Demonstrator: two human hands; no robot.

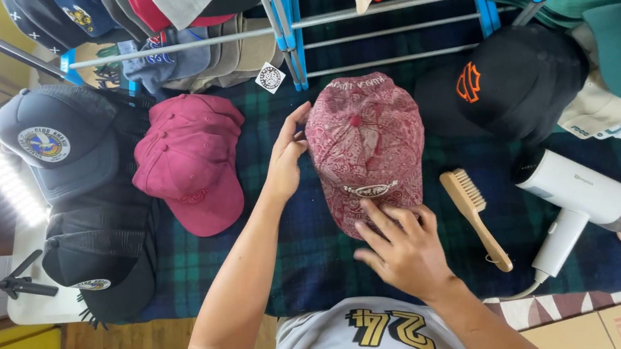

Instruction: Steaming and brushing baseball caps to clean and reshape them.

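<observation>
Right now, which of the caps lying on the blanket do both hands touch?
The red paisley-patterned cap in the middle: left hand at its side, right hand on its brim. The plain maroon cap beside it lies untouched.

Both arms reach forward, left hand point(287, 158) upright with fingers curled, right hand point(405, 249) spread flat.

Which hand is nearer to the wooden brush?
Right. The right hand rests on the patterned red cap's brim, just beside the wooden brush; the left hand is on the cap's far side.

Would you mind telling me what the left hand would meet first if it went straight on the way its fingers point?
Probably the drying rack: the left hand points up past the paisley cap.
</observation>
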